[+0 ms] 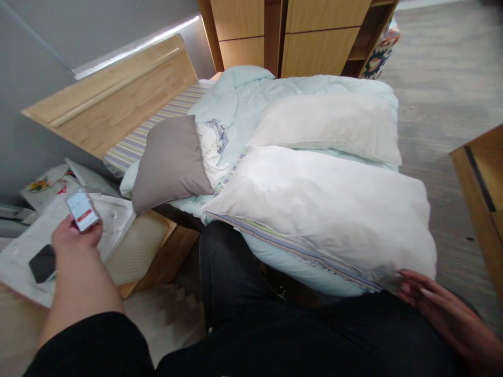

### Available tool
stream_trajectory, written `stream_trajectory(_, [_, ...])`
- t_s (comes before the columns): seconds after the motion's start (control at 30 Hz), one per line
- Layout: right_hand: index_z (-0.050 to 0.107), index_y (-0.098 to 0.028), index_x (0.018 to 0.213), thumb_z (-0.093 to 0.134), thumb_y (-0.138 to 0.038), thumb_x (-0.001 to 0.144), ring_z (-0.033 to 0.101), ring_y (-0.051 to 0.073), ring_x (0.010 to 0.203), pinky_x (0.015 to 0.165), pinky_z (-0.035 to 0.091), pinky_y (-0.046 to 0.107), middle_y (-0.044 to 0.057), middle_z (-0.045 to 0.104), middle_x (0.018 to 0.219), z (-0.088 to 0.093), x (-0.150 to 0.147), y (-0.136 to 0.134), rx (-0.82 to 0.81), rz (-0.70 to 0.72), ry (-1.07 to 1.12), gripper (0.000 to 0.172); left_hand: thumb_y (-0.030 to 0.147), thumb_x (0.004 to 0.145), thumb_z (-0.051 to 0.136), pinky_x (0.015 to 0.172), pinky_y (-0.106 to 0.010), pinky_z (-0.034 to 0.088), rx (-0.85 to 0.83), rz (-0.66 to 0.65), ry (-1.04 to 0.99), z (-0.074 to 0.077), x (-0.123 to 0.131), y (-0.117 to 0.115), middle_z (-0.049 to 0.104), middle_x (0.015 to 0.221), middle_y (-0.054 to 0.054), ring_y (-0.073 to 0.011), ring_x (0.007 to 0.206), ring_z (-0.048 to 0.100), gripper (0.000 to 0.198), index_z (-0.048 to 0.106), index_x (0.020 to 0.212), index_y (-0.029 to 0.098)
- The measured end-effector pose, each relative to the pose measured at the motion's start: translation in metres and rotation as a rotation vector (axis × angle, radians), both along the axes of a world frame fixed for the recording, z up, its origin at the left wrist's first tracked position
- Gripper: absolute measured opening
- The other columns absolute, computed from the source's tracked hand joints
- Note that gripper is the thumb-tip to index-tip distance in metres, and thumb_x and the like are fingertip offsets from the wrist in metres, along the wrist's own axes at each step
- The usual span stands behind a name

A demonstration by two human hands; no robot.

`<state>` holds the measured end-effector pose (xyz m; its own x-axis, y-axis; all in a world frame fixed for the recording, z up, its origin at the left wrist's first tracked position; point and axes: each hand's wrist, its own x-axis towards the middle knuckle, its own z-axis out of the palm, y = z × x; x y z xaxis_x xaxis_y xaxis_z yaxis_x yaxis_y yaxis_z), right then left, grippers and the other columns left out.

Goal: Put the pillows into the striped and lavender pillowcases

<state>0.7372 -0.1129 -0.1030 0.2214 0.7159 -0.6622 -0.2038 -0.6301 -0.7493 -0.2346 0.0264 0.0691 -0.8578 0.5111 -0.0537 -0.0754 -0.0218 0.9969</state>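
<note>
My left hand (76,235) is shut on a smartphone (82,211), whose lit screen shows white and red. My right hand (428,298) lies open at the near corner of a large white pillow (314,209), with its fingertips at the pillow's edge. That pillow rests on a bed, across a pale blue quilt (283,89). A second white pillow (326,128) lies beyond it. A grey pillow (168,165) leans near the bed's left side, with crumpled white fabric beside it.
A pale wooden headboard (110,99) and striped mattress (157,112) lie at the left. Below my left hand, a dark flat object (42,263) rests on white packaging (23,267). Wooden wardrobe doors (291,36) stand beyond the bed, and a wooden cabinet (481,178) stands at the right.
</note>
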Motion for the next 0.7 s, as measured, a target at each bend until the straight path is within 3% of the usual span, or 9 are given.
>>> stream_trajectory(0.1, [0.08,-0.031,0.113,0.089,-0.044,0.065,0.074,0.034,0.096,0.087,0.063,0.037,0.015,0.075,0.101,-0.003,0.001,0.001,0.007,0.002,0.021,0.05,0.015,0.108,0.015,0.078,-0.025,0.053,0.242,-0.08,0.036,0.0,0.026,-0.006,0.067,0.099,-0.002,-0.0133,0.096,0.068,0.044,0.056,0.122,0.01])
stream_trajectory(0.2, [0.081,-0.032,0.114,0.089,-0.045,0.066,0.074,0.033,0.098,0.089,0.063,0.037,0.015,0.075,0.104,-0.001,0.0,0.002,0.003,-0.004,0.037,0.05,0.021,0.108,0.012,0.089,-0.034,0.056,0.204,-0.135,0.201,-0.002,0.048,-0.004,0.069,0.109,-0.005,-0.0195,0.115,0.066,0.052,0.054,0.137,0.011])
stream_trajectory(0.37, [0.081,-0.029,0.112,0.093,-0.046,0.058,0.073,0.033,0.1,0.09,0.062,0.034,0.015,0.076,0.105,0.002,0.0,0.0,-0.016,-0.03,0.029,0.057,0.029,0.1,0.028,0.091,-0.032,0.057,0.324,-0.261,0.057,-0.002,0.042,0.005,0.069,0.103,-0.008,-0.019,0.11,0.066,0.044,0.059,0.122,0.008])
stream_trajectory(0.53, [0.082,-0.034,0.113,0.088,-0.044,0.067,0.073,0.031,0.1,0.09,0.06,0.031,0.013,0.076,0.106,-0.009,0.009,-0.005,0.01,-0.037,0.064,0.048,0.032,0.099,0.027,0.087,-0.033,0.057,0.12,-0.211,0.125,0.012,0.023,-0.005,0.07,0.113,-0.01,-0.0216,0.112,0.069,0.043,0.061,0.109,0.009])
stream_trajectory(0.7, [0.082,-0.033,0.116,0.084,-0.041,0.073,0.072,0.031,0.103,0.091,0.061,0.031,0.014,0.075,0.114,-0.019,0.016,-0.006,0.02,-0.03,0.093,0.044,0.035,0.099,0.035,0.09,-0.038,0.059,-0.031,-0.194,0.259,0.024,0.009,-0.012,0.07,0.108,-0.01,-0.0229,0.11,0.068,0.031,0.056,0.101,0.013])
